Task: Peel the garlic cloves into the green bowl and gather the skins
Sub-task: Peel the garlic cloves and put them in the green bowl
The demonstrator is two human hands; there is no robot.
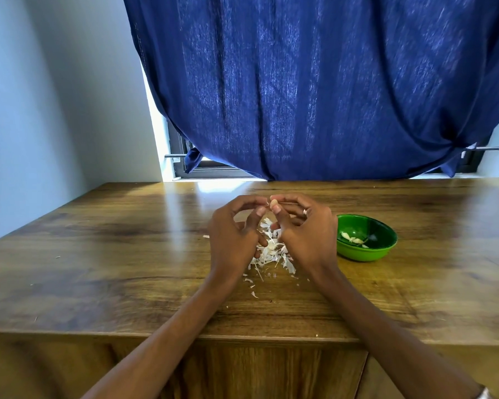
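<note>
A small garlic clove [274, 203] is raised above the table between both hands. My right hand [306, 228] pinches it between thumb and forefinger. My left hand [236, 231] has its thumb and forefinger curled at the clove's left end, at the skin. Below the hands lies a pile of white garlic skins [271, 250] on the wooden table [127, 254]. The green bowl [366, 251] stands to the right of my right hand, with a few peeled cloves [353, 239] inside.
Loose skin scraps [251, 286] are scattered toward the table's front edge. A blue curtain [314, 82] hangs over a window behind the table. A grey wall stands to the left.
</note>
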